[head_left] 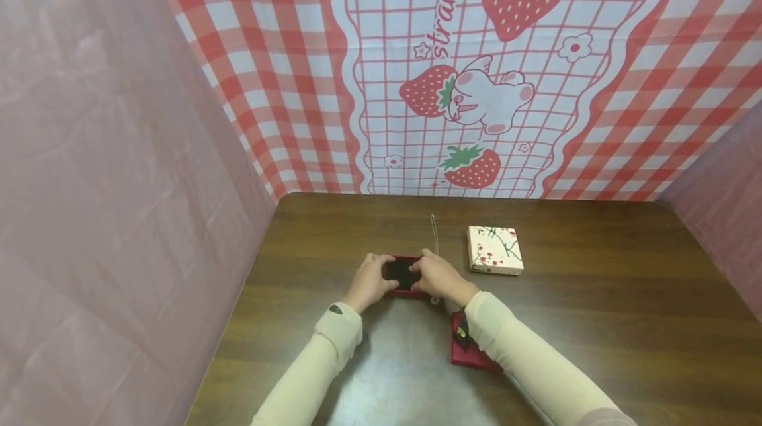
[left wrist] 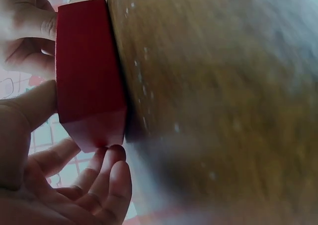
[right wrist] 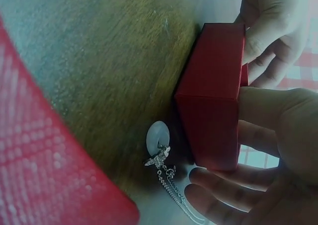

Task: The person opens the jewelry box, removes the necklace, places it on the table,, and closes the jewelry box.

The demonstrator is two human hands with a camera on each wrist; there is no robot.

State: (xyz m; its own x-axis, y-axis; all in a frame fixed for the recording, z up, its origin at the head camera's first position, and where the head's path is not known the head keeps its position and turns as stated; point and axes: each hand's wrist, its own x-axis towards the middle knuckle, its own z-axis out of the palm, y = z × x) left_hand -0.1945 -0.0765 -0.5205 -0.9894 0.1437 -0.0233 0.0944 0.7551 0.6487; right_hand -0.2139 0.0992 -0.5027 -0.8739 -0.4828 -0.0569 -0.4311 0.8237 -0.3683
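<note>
A small red box [head_left: 407, 294] with a black inner pad [head_left: 400, 272] lies on the table between both hands. My left hand [head_left: 364, 284] holds its left end, thumb at the near edge and fingers at the far side. At the right end my right hand [head_left: 443, 278] grips it the same way, the thumb over the rim. In the right wrist view, a silver chain necklace [right wrist: 169, 187] with a white ring pendant [right wrist: 158, 137] lies beside the box, close to the right fingertips. Its chain [head_left: 434, 231] stretches away past the right hand in the head view.
A red box lid or cover [head_left: 467, 356] lies under the right forearm, partly hidden by the sleeve. Farther right stands a cream box [head_left: 495, 251] with a floral print. Checked strawberry cloth [head_left: 297, 82] hangs at the table's back edge, and a pinkish cloth [head_left: 119, 214] on the left.
</note>
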